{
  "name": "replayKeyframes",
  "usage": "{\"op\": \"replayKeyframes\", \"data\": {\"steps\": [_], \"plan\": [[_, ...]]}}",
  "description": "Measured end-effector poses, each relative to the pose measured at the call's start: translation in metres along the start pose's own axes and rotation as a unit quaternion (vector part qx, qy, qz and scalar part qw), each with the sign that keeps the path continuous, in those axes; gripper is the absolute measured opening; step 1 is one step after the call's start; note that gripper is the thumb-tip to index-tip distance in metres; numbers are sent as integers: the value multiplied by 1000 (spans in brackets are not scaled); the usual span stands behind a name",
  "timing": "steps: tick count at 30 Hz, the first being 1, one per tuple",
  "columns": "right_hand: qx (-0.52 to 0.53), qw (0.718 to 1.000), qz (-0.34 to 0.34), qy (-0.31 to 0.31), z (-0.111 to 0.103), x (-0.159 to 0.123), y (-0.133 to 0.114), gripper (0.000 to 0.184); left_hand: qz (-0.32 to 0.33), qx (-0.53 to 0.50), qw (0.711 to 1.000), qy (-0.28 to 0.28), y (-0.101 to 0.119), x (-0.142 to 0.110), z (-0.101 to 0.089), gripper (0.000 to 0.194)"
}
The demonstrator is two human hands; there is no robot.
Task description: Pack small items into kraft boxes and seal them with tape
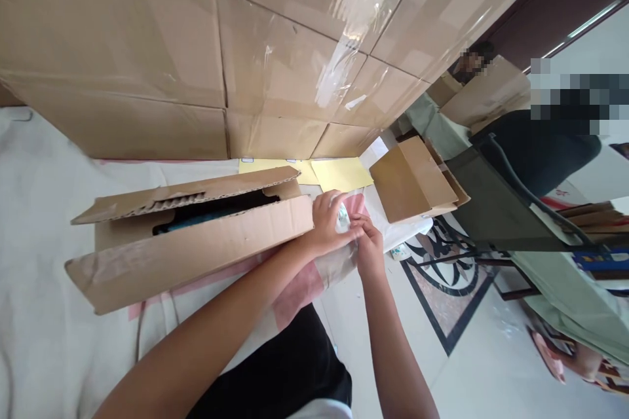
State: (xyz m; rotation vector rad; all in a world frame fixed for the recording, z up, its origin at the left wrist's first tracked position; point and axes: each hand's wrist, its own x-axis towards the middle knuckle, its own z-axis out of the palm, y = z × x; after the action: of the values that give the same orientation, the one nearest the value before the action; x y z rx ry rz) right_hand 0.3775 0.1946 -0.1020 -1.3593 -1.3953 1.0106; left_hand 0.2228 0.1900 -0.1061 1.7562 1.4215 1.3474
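Observation:
My left hand [324,222] is curled around a small white item with green marks [343,217], possibly a roll, though its kind is not clear. Close beside it, my right hand [369,242] has its fingertips pinched together at the item's edge; what lies between them is too small to tell. Just left of my left hand lies a long cardboard box [196,249] with its flaps standing up and a dark gap between them. Something blue and black [206,216] shows inside that gap.
Taped cardboard boxes [275,78] form a wall behind the cloth-covered table [34,222]. Yellow sheets [343,174] lie at its foot, near an open carton [413,177]. A dark chair [506,203] with a seated person stands right; another person is farther back.

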Motion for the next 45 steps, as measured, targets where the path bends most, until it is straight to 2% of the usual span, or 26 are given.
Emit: {"op": "replayKeyframes", "data": {"steps": [3,11,15,22,30,36,45], "plan": [[-11,1000,17,-1,-6,-4,-5,26,30,14,998,-47,1,-2,-3,84],[-29,998,49,-25,-15,-7,-12,31,60,39,991,-114,-3,-3,-6,100],[-37,998,52,-27,-21,-8,-22,33,43,75,985,-150,1,-3,-5,102],[-21,996,81,-19,-30,-20,-24,26,19,66,987,-147,3,-3,-6,104],[34,990,137,-13,-39,-33,-24,32,20,50,988,-144,2,-3,-5,105],[41,985,165,-10,-43,-43,-24,29,25,45,989,-142,0,-4,-4,107],[39,986,162,-4,-41,-40,-13,25,29,52,988,-141,-1,-4,-5,105]]}}
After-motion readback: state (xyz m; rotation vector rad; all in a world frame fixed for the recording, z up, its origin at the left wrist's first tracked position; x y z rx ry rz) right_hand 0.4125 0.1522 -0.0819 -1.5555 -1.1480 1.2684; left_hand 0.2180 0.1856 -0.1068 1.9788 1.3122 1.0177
